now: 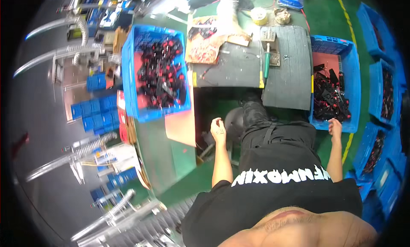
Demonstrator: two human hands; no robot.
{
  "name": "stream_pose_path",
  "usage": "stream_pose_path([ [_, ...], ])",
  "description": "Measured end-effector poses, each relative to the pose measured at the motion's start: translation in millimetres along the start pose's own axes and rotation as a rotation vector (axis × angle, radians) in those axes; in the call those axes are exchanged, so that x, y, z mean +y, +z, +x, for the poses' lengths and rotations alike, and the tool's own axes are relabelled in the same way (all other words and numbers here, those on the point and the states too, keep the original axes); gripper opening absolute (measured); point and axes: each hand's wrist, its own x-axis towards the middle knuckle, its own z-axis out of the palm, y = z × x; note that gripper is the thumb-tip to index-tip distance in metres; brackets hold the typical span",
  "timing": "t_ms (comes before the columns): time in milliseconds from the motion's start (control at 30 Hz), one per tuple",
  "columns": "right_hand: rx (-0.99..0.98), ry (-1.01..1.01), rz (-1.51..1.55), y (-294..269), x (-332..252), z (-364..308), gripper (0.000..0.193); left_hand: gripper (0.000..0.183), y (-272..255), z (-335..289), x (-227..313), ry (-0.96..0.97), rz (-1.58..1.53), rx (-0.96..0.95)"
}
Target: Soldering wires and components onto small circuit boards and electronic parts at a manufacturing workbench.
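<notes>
My left hand [218,131] hangs in the air left of my lap, its fingers loosely curled with gaps between them and nothing visible in it. At the near edge of the right blue crate [355,89] is my right hand [335,128], fingers bent and apart; I cannot tell whether it touches the rim. Black parts with red pieces [329,95] lie heaped in that crate. More such black and red parts [160,76] fill the left blue crate [128,76]. A green-handled soldering iron [267,63] lies on the dark workbench [286,82] ahead.
At the bench's far left, a cardboard sheet [205,48] holds small red and black pieces beside a pale flexible duct [228,12]. A yellow-white roll [259,15] stands farther back. Several filled blue crates [381,87] line the right side. A round stool [234,121] is under the bench.
</notes>
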Motion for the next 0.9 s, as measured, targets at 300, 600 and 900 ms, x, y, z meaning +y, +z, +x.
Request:
stream_pose_path([
  [300, -0.661, 0.11, -0.133, 229, -119, -108, 0.021, 0.042, 49, 296, 50, 0.815, 0.325, -0.142],
  [600, 0.34, -0.732, -1.09, 496, -256, -53, 0.024, 0.021, 38, 342, 58, 0.841, 0.338, -0.401],
  [900, 0.089, -0.625, -1.357, 528, -275, 13, 0.021, 0.025, 12, 316, 65, 0.797, 0.212, -0.406],
])
